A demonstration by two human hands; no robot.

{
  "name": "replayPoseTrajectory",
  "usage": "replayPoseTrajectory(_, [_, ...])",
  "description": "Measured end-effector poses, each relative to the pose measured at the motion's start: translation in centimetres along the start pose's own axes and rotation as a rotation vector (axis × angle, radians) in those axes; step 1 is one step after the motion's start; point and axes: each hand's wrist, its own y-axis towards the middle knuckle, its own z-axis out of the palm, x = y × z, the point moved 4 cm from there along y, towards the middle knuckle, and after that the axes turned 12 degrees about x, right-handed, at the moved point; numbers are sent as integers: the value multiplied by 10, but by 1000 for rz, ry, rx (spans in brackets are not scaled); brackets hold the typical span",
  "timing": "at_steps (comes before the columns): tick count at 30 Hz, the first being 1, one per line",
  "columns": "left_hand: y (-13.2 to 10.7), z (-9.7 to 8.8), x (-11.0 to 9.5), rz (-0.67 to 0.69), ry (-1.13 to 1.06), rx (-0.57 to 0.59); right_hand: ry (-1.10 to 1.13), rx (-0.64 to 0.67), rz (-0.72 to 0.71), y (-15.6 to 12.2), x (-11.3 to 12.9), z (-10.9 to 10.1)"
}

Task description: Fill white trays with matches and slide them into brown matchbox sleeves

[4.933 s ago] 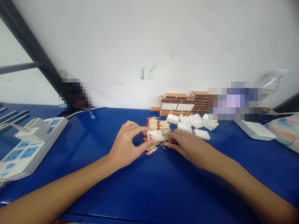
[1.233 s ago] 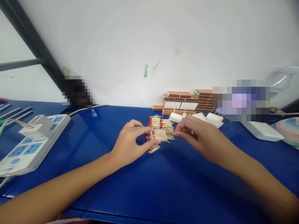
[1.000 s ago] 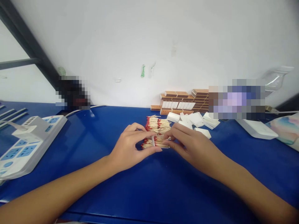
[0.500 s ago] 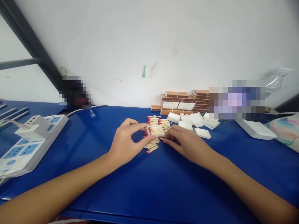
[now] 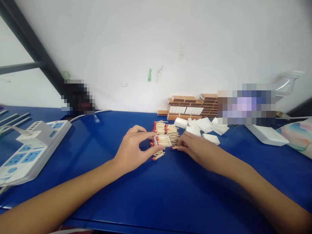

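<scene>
Toward the blue table's point(image 5: 146, 195) near edge lie a few loose matches point(image 5: 159, 156); beyond, our left hand point(image 5: 131, 148) holds a white matchbox tray point(image 5: 155, 140) between parted thumb and fingers, open side up, seemingly so the matches inside point(image 5: 163, 140) stay put; just beside it, our right hand point(image 5: 201, 148) has thumb and fingers pinched together on matchsticks point(image 5: 174, 147), how many we cannot tell, red heads leftward like the tray's, perhaps for one direction; behind, a match heap point(image 5: 171, 130) sits handily close; other white trays point(image 5: 204, 125) lie right of it; stacked matchboxes point(image 5: 209, 111) line the table's far edge, likely out of the way.
</scene>
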Motion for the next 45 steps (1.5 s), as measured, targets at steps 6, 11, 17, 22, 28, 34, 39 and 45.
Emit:
replayPoseTrajectory(6, [0,3,0,13,47,34,56,-152,-51,-7,-6,-16])
replayPoseTrajectory(11, [-1,7,-4,21,36,83,166,-305,-153,-9,19,-20])
replayPoseTrajectory(17, [-2,8,-9,31,-24,113,191,-256,-253,-7,45,-8])
replayPoseTrajectory(22, [-2,5,-5,-17,-56,104,130,-290,-258,-9,37,-14])
replayPoseTrajectory(28, [-2,4,-3,-20,-79,90,109,-289,-264,-11,33,-17])
replayPoseTrajectory(34, [-1,4,-4,-16,-84,73,133,-308,-261,-12,35,-18])
replayPoseTrajectory(39, [-1,3,-3,-58,-82,45,122,-335,-287,-13,37,-19])
replayPoseTrajectory(45, [-1,3,-2,-71,-111,39,110,-350,-279,-12,32,-21])
